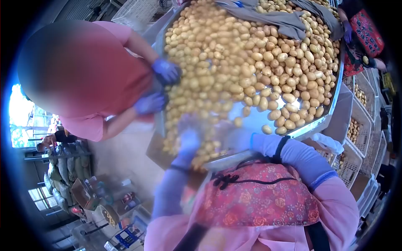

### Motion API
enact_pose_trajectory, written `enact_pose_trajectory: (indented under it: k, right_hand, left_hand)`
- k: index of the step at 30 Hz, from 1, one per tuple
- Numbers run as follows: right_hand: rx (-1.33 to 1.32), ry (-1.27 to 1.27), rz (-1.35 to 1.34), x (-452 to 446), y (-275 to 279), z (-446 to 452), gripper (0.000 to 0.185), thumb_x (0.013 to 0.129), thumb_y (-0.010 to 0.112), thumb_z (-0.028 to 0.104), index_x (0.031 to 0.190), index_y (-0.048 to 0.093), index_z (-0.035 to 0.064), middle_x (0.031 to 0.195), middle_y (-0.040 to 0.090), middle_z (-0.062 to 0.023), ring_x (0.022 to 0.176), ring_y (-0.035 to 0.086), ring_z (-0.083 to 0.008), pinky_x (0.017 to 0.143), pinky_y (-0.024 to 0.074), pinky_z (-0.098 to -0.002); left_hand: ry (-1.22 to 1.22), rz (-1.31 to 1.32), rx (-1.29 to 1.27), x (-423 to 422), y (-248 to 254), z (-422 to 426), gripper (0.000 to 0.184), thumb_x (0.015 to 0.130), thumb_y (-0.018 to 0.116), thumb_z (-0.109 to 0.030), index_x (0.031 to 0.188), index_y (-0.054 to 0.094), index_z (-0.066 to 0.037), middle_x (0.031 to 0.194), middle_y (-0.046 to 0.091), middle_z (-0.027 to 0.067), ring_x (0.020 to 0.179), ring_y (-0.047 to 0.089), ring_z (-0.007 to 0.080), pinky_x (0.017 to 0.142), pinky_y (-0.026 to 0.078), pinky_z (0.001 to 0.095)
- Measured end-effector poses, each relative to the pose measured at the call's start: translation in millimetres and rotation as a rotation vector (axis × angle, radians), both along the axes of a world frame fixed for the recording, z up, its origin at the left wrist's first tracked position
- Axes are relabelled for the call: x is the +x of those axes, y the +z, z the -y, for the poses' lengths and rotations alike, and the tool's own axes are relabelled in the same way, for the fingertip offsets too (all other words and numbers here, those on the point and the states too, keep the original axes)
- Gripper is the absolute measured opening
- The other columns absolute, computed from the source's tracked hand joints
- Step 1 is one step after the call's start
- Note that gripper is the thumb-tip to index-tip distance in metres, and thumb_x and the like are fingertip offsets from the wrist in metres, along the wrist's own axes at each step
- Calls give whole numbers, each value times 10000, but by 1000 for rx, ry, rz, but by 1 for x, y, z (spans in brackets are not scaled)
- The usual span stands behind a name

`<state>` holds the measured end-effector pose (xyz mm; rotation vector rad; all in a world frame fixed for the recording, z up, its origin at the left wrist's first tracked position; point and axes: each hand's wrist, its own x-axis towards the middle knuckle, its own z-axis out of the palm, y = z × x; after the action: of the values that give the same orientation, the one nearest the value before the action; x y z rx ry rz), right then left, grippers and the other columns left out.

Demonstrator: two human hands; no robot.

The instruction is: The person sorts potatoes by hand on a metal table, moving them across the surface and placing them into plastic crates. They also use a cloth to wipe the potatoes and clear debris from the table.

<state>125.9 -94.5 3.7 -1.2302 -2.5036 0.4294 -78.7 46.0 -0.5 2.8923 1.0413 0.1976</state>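
A large heap of smooth, oval, yellow-brown produce [307,71] fills a metal-edged sorting table [307,130]; its exact kind I cannot tell. My left hand [190,129], at the end of a pale purple sleeve, is over the produce near the table's front left corner. To its right, my right hand [228,134] reaches across the front edge among the pieces. Motion and haze on the lens smear both hands, so their fingers and anything in them cannot be made out. A bare, shiny patch of tabletop shows right of my right hand.
A co-worker in a pink shirt [115,33] stands at the left, with gloved hands [166,71] at the table edge. Another person [368,35] is at the far right. A grey cloth [272,21] lies on the heap. White crates [351,161] line the right side.
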Motion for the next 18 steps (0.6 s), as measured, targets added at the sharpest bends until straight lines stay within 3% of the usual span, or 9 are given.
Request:
enact_pose_trajectory:
  k: [3,4,5,6,7,8,11,15,18]
  right_hand:
    - [-105,171,-265,19,-37,1,339,897,560,357,1204,644,241,1342,565,-95,1325,435,-332,1137,290,-495]
    - [-274,126,-416,49,19,5,281,913,554,332,1113,685,185,1207,641,-94,1191,547,-344,1053,399,-455]
    - [-559,-174,-105,59,74,-9,274,901,567,303,1116,686,182,1180,650,-87,1146,570,-340,1018,424,-449]
    - [-437,-362,-18,80,75,-13,295,880,584,278,1148,669,188,1183,647,-89,1131,574,-341,1001,432,-452]
    - [-338,-556,60,100,75,-18,329,860,601,254,1180,652,195,1186,644,-90,1116,578,-342,985,439,-455]
    - [156,-618,-94,134,43,-7,409,831,622,235,1239,617,210,1218,628,-100,1131,564,-347,988,429,-466]
    - [87,-983,120,137,27,-40,562,773,656,214,1322,542,241,1336,548,-117,1221,500,-373,1037,381,-512]
    - [-23,-770,215,97,45,-42,625,765,658,226,1367,493,260,1455,423,-137,1313,418,-389,1106,296,-551]
    - [126,-645,159,119,40,15,634,783,659,249,1388,469,245,1473,394,-154,1344,393,-385,1129,277,-545]
  left_hand:
    - [-58,-257,-114,59,8,12,653,886,589,-405,1436,413,-102,1474,366,231,1373,296,465,1135,206,573]
    - [-152,-443,-303,80,63,19,651,887,589,-402,1436,413,-99,1475,366,228,1378,293,460,1137,208,563]
    - [-345,-202,-332,55,44,19,660,881,593,-410,1433,416,-94,1473,369,221,1377,301,452,1136,210,568]
    - [-557,6,-339,30,25,19,669,876,597,-418,1430,419,-89,1472,373,214,1376,309,445,1134,211,574]
    - [-496,-46,-266,16,26,9,688,869,601,-434,1433,414,-89,1475,369,211,1383,302,436,1133,207,582]
    - [-442,-97,-191,8,27,0,707,861,605,-450,1436,409,-89,1478,365,209,1390,296,427,1132,203,590]
    - [-151,-36,-27,16,-11,-17,774,858,585,-528,1453,377,-79,1500,323,233,1425,226,419,1124,156,637]
    - [263,-134,-73,111,10,36,753,897,550,-528,1448,371,-48,1449,380,268,1367,293,480,1104,177,651]
    - [-272,89,-198,73,0,57,749,839,616,-503,1446,400,-120,1427,427,199,1333,354,456,1116,197,611]
